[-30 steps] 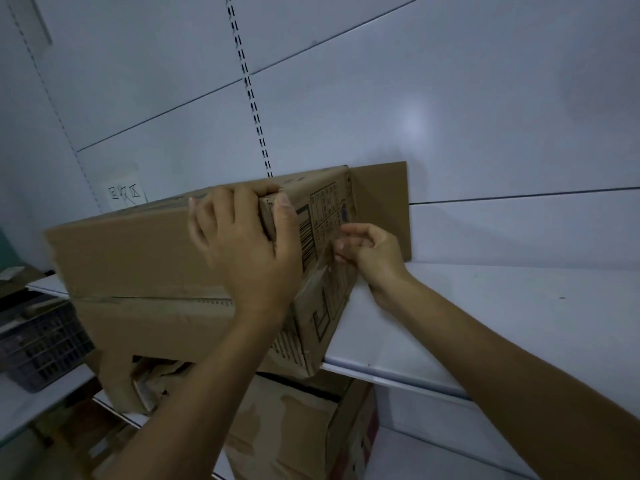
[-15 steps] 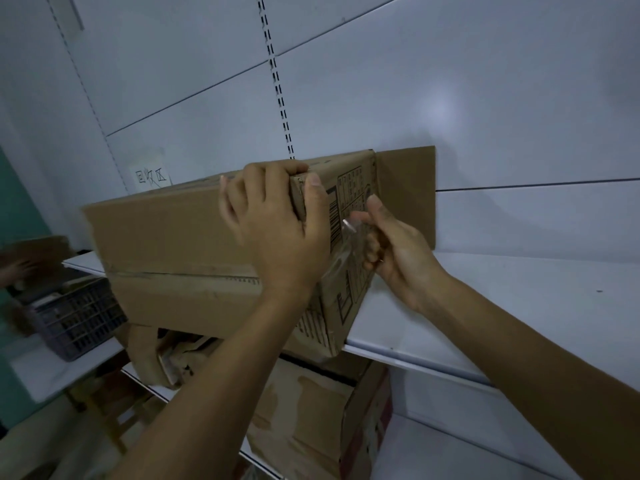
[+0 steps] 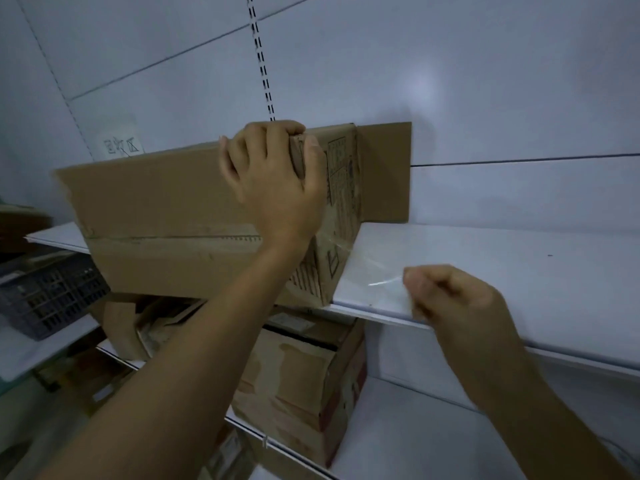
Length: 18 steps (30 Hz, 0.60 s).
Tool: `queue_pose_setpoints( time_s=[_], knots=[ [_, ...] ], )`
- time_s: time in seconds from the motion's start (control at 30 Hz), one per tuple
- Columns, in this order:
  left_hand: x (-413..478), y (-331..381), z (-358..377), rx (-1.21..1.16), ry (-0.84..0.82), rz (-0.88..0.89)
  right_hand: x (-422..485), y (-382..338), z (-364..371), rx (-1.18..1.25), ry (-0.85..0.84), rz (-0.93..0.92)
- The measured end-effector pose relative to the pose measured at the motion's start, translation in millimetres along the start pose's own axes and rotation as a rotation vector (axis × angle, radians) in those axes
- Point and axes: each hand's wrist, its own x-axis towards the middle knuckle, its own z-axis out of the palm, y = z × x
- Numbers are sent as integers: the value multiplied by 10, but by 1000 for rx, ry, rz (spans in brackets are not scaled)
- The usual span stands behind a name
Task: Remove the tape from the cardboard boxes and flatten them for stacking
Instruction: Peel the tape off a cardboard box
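Right hand (image 3: 446,299) pulled back from box (image 3: 166,209), clear tape (image 3: 367,271) strip now peeled away

Matt cardboard box (image 3: 166,199), glossy clear tape (image 3: 375,277)

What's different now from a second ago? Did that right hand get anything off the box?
The right hand, which was picking at the end of the cardboard box, now pinches a clear tape strip and has pulled it down and away, toward the person. The left hand still grips the box's top corner; the box stays on the shelf.
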Motion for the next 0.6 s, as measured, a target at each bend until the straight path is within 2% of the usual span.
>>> queue_pose_setpoints(
  time_s=[0.1,0.17,0.23,0.33,0.47,0.53,0.6],
  knots=[
    [28,10,-17,7,-41,2,-501,31,183,25,-82,1],
    [15,-24,-78,-21,-111,60,-683,183,293,-18,-57,10],
    [6,-156,-156,-78,-201,206,-774,341,328,-49,20,42],
    [-25,-521,-313,-106,-362,514,-838,444,414,-122,153,40],
    [-214,-1123,-497,60,-421,814,-719,302,689,-386,359,-204],
    [-304,-1315,-520,75,-367,862,-570,189,905,-547,373,-360],
    [-383,-1403,-513,89,-314,806,-395,137,1105,-827,393,-519]
  ],
)
